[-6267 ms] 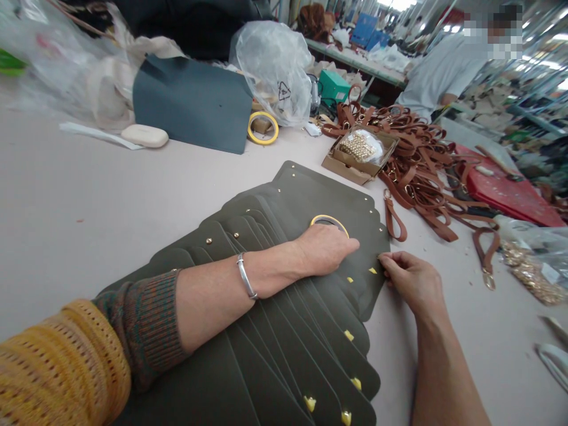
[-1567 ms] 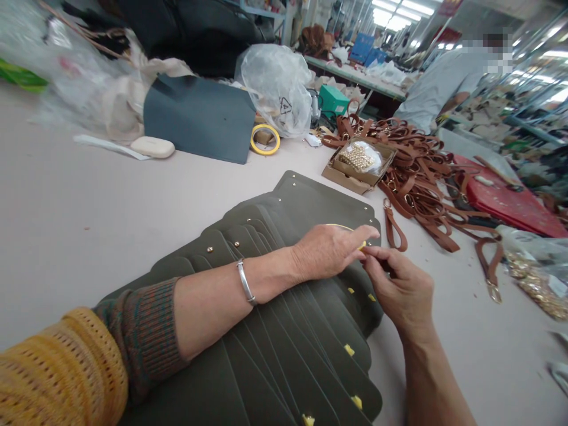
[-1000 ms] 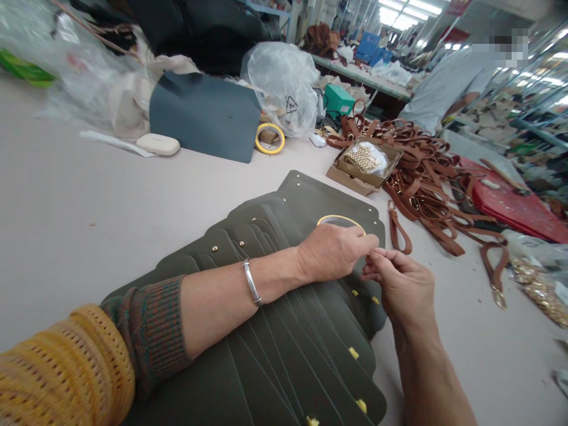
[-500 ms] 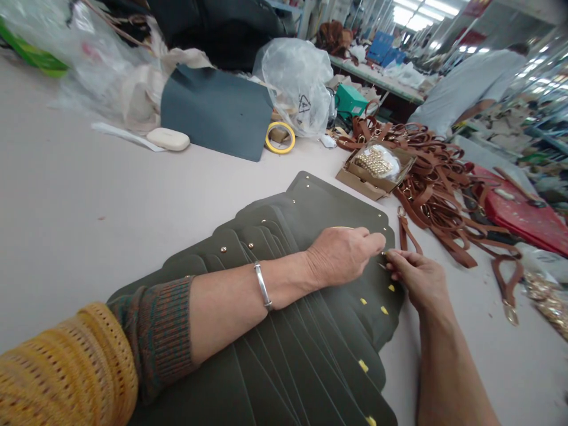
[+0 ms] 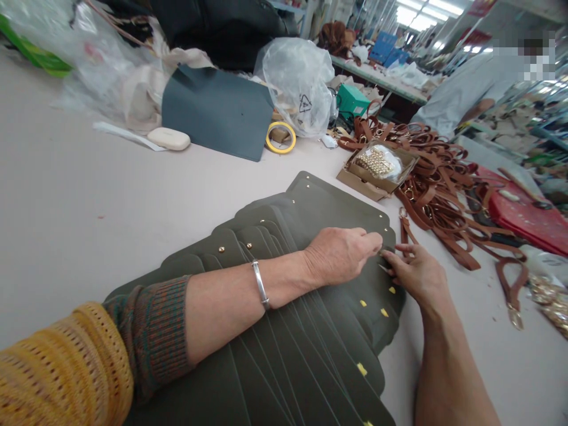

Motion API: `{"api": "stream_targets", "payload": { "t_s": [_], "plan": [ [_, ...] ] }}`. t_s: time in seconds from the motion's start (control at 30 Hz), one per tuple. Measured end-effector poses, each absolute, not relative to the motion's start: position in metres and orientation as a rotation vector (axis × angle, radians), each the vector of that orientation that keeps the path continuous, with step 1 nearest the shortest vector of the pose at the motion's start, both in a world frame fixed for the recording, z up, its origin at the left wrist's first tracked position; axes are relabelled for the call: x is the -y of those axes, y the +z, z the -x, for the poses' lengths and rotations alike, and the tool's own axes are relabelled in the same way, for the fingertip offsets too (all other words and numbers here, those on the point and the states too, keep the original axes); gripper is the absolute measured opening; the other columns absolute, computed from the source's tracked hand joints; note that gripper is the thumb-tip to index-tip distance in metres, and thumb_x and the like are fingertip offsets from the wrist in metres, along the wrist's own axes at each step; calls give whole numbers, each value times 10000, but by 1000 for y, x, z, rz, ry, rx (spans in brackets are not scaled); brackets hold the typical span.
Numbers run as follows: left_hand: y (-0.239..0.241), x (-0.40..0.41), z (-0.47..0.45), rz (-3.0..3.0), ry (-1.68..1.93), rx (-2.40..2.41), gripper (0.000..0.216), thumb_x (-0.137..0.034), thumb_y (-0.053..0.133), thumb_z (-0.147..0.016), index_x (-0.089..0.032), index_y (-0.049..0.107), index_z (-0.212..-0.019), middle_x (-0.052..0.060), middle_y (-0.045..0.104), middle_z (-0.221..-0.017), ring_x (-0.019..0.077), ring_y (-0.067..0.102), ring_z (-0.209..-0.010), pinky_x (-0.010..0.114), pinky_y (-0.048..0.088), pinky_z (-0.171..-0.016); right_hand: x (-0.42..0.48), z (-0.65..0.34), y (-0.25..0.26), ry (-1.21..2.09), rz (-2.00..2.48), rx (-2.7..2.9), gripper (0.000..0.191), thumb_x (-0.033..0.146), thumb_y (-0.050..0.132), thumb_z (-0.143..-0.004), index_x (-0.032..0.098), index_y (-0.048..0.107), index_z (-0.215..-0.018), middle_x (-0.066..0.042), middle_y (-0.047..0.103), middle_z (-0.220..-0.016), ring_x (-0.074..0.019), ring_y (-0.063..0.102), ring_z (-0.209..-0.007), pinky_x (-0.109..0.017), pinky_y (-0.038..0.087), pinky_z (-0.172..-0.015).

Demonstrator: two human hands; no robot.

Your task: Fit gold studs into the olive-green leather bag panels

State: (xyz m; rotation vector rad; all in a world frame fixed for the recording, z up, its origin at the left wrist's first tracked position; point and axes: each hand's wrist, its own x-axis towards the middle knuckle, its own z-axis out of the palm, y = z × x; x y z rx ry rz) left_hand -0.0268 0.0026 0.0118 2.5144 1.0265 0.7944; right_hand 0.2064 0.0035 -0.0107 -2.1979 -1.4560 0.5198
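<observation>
A fanned stack of dark olive leather-like panels (image 5: 248,355) lies in front of me, with small gold studs (image 5: 222,249) and bits of yellow tape (image 5: 384,312) on it. My left hand (image 5: 344,255) rests across the upper panel (image 5: 339,204), its fingers curled closed near the right edge; whatever they pinch is hidden. Just right of it, my right hand (image 5: 417,275) is over the same edge. Its thumb points toward the left fingertips, and its other fingers stand apart from the thumb with nothing visible between them.
Beyond the panels stand an open carton (image 5: 366,177) of gold hardware and a heap of brown straps (image 5: 437,201). Further back are a yellow tape roll (image 5: 280,149), a blue-grey sheet (image 5: 217,115), a white case (image 5: 168,139) and plastic bags (image 5: 297,77). A person (image 5: 461,89) is in the background.
My right hand's fingers have parted from a pinch, spreading away from the thumb. My left hand has stayed nearly in place, still curled, and the panels lie as before.
</observation>
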Motion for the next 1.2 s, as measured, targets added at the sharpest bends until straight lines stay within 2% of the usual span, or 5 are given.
{"api": "stream_targets", "payload": {
  "t_s": [0.17, 0.37, 0.73, 1.0, 1.2],
  "plan": [
    [10, -3, 26, -2506, 809, -1018, 152, -232, 410, -949, -209, 559, -971, -2, 643, -944, 149, 616, -843, 250, 450, -690, 12, -218, -16, 665, 2044, 1456, 423, 542, 653, -710, 158, 710, -876, -62, 707, -660, -181, 648, -555, -279, 511, -544],
    [11, -4, 26, -2495, 826, -1024, 149, -237, 418, -953, -207, 563, -972, 1, 646, -945, 149, 614, -836, 253, 452, -702, 6, -204, -15, 185, 2244, 1669, 341, 493, 574, -745, 206, 752, -790, -58, 698, -620, -242, 644, -631, -327, 447, -596],
    [13, -6, 27, -2428, 929, -1063, 191, -246, 378, -969, -204, 564, -970, 9, 644, -943, 143, 608, -860, 250, 466, -747, -1, -193, -13, -22, 2145, 1983, 342, 450, 481, -826, 238, 733, -917, -63, 715, -782, -216, 639, -709, -302, 434, -629],
    [17, -9, 30, -2345, 985, -1001, 198, -214, 400, -963, -214, 584, -1034, -1, 664, -983, 118, 617, -915, 234, 472, -836, 16, -204, 5, 617, 2091, 2014, 339, 501, 538, -766, 224, 726, -711, 0, 683, -630, -174, 607, -610, -266, 427, -552],
    [19, -10, 30, -2299, 1009, -928, 209, -235, 451, -964, -212, 568, -1136, -6, 673, -1137, 108, 618, -1037, 230, 458, -928, 21, -201, 8, 544, 1857, 1642, 357, 481, 628, -763, 190, 745, -934, -35, 716, -756, -173, 626, -646, -292, 500, -617]
  ]
}}
